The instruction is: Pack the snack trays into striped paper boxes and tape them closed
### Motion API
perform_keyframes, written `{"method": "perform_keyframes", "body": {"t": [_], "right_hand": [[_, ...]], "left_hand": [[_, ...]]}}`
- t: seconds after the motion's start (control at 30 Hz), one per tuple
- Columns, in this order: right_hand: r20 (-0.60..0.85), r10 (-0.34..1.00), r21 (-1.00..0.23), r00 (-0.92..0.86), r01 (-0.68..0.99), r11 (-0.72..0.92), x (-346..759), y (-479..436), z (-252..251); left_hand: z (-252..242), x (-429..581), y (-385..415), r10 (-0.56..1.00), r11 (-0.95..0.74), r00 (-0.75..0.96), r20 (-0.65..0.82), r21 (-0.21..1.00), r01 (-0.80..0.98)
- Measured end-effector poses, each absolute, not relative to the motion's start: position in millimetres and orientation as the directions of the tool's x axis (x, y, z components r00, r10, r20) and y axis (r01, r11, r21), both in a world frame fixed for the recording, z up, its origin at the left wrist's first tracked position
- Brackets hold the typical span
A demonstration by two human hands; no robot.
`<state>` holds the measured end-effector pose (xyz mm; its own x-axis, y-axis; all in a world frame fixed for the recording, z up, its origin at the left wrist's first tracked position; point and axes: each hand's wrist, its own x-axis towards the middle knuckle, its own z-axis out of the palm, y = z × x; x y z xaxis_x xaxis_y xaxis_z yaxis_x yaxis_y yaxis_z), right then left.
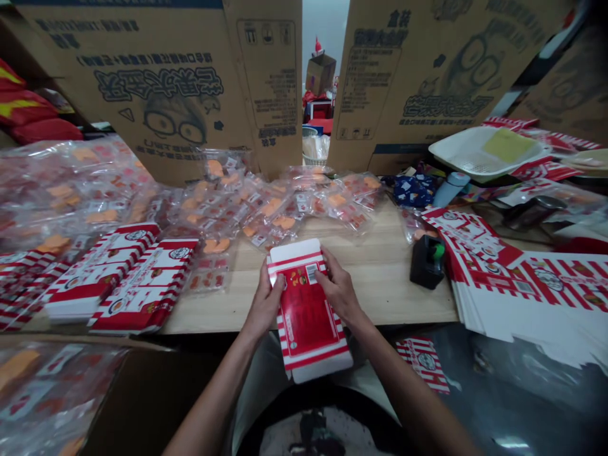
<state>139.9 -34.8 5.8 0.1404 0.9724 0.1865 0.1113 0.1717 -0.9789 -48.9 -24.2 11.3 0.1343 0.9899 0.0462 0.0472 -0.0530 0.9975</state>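
Red-and-white striped cardboard carton (pixel 308 310) between left hand (pixel 266 304) and right hand (pixel 339 294)

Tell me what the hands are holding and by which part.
A red-and-white striped cardboard box: the left hand grips one long side, the right hand the opposite side, both near its far end.

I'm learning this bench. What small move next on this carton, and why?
Probably fold the white end flap of the red-and-white carton in: the left hand and right hand hold that end, and the cartons at left look already formed.
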Motion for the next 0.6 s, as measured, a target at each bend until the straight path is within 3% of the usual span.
{"method": "perform_keyframes", "body": {"t": [0.1,0.33,0.47,0.6], "right_hand": [[0.137,0.985,-0.988,0.101,0.09,0.128,136,-49,3],[0.084,0.987,-0.989,0.135,0.134,0.066,146,-64,-6],[-0.002,0.998,-0.998,0.058,-0.058,0.002,155,-55,-1],[-0.076,0.997,-0.966,-0.033,-0.247,-0.082,163,-41,7]], "left_hand": [[10,-53,-26,0.999,-0.036,0.034,0.035,0.999,0.038],[4,-54,-47,0.995,-0.01,0.098,-0.003,0.992,0.126],[11,-58,-37,0.983,0.024,0.174,-0.057,0.983,0.184],[19,-65,-20,0.987,0.089,0.127,-0.101,0.992,0.092]]}}
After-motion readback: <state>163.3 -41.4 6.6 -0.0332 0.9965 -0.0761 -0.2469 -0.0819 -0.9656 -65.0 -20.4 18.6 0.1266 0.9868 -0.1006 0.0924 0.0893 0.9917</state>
